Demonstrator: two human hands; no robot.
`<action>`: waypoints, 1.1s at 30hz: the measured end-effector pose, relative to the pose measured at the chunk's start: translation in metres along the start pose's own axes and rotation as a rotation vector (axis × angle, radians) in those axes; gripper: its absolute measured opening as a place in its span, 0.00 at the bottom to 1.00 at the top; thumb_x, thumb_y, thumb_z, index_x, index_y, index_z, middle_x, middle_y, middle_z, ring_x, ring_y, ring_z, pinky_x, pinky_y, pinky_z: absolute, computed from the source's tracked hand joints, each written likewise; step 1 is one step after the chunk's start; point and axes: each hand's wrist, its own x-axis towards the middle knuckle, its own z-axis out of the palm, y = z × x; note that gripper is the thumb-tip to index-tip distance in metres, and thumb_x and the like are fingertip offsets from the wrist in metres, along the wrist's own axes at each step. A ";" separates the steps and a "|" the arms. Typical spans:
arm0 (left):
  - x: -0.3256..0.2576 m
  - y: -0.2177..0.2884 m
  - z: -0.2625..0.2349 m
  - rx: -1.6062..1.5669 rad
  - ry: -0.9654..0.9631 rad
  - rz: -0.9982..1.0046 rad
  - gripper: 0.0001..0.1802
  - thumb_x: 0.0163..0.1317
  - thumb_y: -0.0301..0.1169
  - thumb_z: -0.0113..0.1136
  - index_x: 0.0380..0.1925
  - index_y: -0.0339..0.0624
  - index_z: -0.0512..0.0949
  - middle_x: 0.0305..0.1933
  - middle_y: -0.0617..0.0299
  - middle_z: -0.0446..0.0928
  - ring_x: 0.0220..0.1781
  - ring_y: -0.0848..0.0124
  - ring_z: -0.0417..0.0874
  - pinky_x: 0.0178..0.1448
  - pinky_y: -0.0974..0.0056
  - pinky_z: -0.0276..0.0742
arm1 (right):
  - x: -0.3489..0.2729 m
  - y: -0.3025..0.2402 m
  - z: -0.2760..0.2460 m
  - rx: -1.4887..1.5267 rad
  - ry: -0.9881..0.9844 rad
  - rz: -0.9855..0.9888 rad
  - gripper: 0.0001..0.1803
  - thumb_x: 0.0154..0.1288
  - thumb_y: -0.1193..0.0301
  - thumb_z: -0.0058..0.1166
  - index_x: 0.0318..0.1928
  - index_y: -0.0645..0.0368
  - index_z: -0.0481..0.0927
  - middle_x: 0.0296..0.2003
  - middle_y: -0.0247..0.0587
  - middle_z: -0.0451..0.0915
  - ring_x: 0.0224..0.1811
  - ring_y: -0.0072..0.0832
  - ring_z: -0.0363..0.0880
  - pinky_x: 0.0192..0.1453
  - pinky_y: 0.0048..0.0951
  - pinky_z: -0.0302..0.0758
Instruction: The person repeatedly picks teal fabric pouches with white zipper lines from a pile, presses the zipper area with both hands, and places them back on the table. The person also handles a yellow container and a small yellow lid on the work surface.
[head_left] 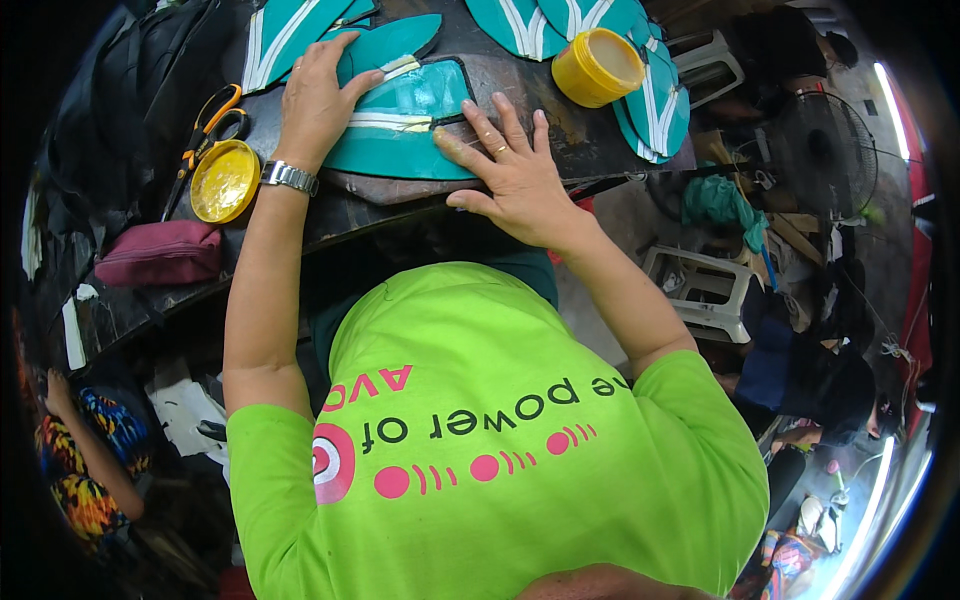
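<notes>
A teal fabric piece (395,155) with white stripes and dark edging lies flat on the dark worktable (350,218) in front of me. Part of its surface looks glossy. My left hand (318,108), with a metal watch at the wrist, rests at its left side, thumb and fingers apart. Above it a second teal piece (405,38) lies partly under my left fingertips. My right hand (518,180) is spread over the right edge of the near piece, fingertips touching it. Neither hand grips anything I can see.
Stacks of similar teal pieces (655,110) lie at the far side. A yellow tub (598,68) of pale paste stands on the right. Orange-handled scissors (206,125), a yellow lid (224,182) and a maroon pouch (160,253) sit left. White stools (708,292) and a fan (825,155) are right.
</notes>
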 end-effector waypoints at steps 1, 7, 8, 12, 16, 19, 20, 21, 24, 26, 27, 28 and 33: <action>0.000 0.000 0.000 -0.004 0.005 0.008 0.32 0.59 0.46 0.72 0.62 0.47 0.77 0.58 0.53 0.78 0.59 0.53 0.78 0.64 0.52 0.74 | -0.001 0.000 0.001 0.002 0.007 -0.015 0.35 0.70 0.35 0.44 0.74 0.25 0.65 0.80 0.41 0.51 0.83 0.50 0.38 0.77 0.74 0.32; -0.003 0.001 -0.001 0.034 0.039 0.009 0.32 0.59 0.46 0.71 0.62 0.48 0.77 0.58 0.53 0.79 0.58 0.53 0.79 0.63 0.51 0.75 | -0.009 0.006 -0.003 0.118 -0.032 -0.053 0.34 0.70 0.35 0.44 0.74 0.22 0.64 0.80 0.41 0.50 0.83 0.51 0.38 0.77 0.74 0.31; -0.003 0.001 0.000 0.044 0.046 0.009 0.32 0.59 0.47 0.71 0.62 0.48 0.77 0.58 0.53 0.79 0.58 0.53 0.79 0.62 0.52 0.75 | -0.010 0.006 -0.003 0.065 -0.007 -0.024 0.36 0.69 0.35 0.46 0.75 0.25 0.64 0.80 0.41 0.50 0.83 0.50 0.40 0.77 0.74 0.33; -0.004 0.001 0.000 0.060 0.038 0.004 0.33 0.59 0.48 0.71 0.63 0.48 0.77 0.57 0.53 0.79 0.57 0.53 0.79 0.62 0.52 0.75 | -0.017 -0.005 0.000 -0.079 0.077 -0.010 0.43 0.67 0.39 0.53 0.77 0.42 0.62 0.79 0.43 0.54 0.83 0.47 0.42 0.78 0.71 0.34; -0.003 -0.004 -0.001 0.041 -0.005 -0.019 0.34 0.59 0.48 0.72 0.63 0.47 0.76 0.57 0.50 0.78 0.56 0.53 0.79 0.61 0.52 0.75 | -0.026 -0.027 0.003 -0.072 0.009 0.099 0.57 0.55 0.49 0.69 0.78 0.59 0.54 0.78 0.53 0.52 0.82 0.49 0.43 0.78 0.69 0.40; -0.003 -0.008 -0.007 -0.015 -0.039 0.007 0.35 0.59 0.46 0.72 0.64 0.45 0.76 0.57 0.48 0.78 0.57 0.52 0.80 0.61 0.52 0.76 | -0.028 -0.038 0.001 -0.097 -0.035 0.153 0.58 0.53 0.52 0.72 0.78 0.59 0.54 0.78 0.55 0.50 0.83 0.50 0.43 0.78 0.69 0.39; -0.002 -0.009 -0.011 -0.046 -0.056 0.025 0.35 0.59 0.46 0.72 0.64 0.43 0.76 0.57 0.48 0.78 0.57 0.51 0.80 0.61 0.52 0.76 | -0.026 -0.040 0.000 -0.136 -0.029 0.133 0.57 0.53 0.52 0.71 0.77 0.60 0.54 0.78 0.56 0.50 0.83 0.51 0.43 0.78 0.70 0.39; -0.001 -0.010 -0.016 -0.068 -0.089 0.022 0.36 0.59 0.45 0.72 0.64 0.42 0.75 0.57 0.47 0.78 0.57 0.51 0.80 0.62 0.52 0.76 | -0.024 -0.042 0.000 -0.175 -0.058 0.128 0.57 0.53 0.52 0.70 0.77 0.62 0.55 0.78 0.56 0.51 0.83 0.51 0.43 0.78 0.70 0.39; -0.005 -0.010 -0.035 -0.082 -0.171 -0.052 0.39 0.57 0.44 0.73 0.65 0.38 0.73 0.57 0.45 0.78 0.57 0.49 0.80 0.62 0.52 0.76 | -0.011 -0.049 0.001 -0.234 -0.086 0.084 0.50 0.57 0.57 0.64 0.75 0.65 0.57 0.77 0.57 0.53 0.83 0.50 0.43 0.78 0.71 0.39; -0.009 -0.007 -0.047 -0.048 -0.203 -0.088 0.40 0.56 0.44 0.74 0.66 0.37 0.73 0.57 0.44 0.78 0.57 0.49 0.81 0.62 0.52 0.76 | 0.000 -0.056 0.006 -0.293 -0.081 0.058 0.39 0.64 0.66 0.53 0.74 0.66 0.60 0.77 0.57 0.55 0.83 0.50 0.44 0.78 0.71 0.38; -0.011 -0.006 -0.052 -0.028 -0.210 -0.098 0.40 0.56 0.44 0.74 0.66 0.36 0.73 0.57 0.43 0.78 0.57 0.48 0.81 0.62 0.52 0.76 | 0.005 -0.058 0.008 -0.278 -0.028 0.039 0.38 0.65 0.67 0.51 0.74 0.66 0.60 0.77 0.58 0.55 0.83 0.50 0.44 0.78 0.71 0.38; -0.013 -0.005 -0.057 -0.026 -0.218 -0.114 0.40 0.55 0.43 0.75 0.65 0.36 0.73 0.57 0.43 0.78 0.57 0.48 0.81 0.62 0.52 0.76 | 0.009 -0.059 0.010 -0.273 -0.026 0.034 0.37 0.66 0.68 0.49 0.74 0.66 0.60 0.77 0.58 0.55 0.83 0.50 0.43 0.78 0.70 0.38; -0.027 -0.006 -0.073 0.008 -0.237 -0.132 0.41 0.54 0.43 0.76 0.65 0.35 0.73 0.57 0.42 0.79 0.59 0.49 0.81 0.64 0.54 0.74 | 0.020 -0.065 0.014 -0.222 -0.019 -0.011 0.36 0.66 0.70 0.48 0.74 0.63 0.59 0.77 0.57 0.55 0.83 0.49 0.44 0.78 0.70 0.39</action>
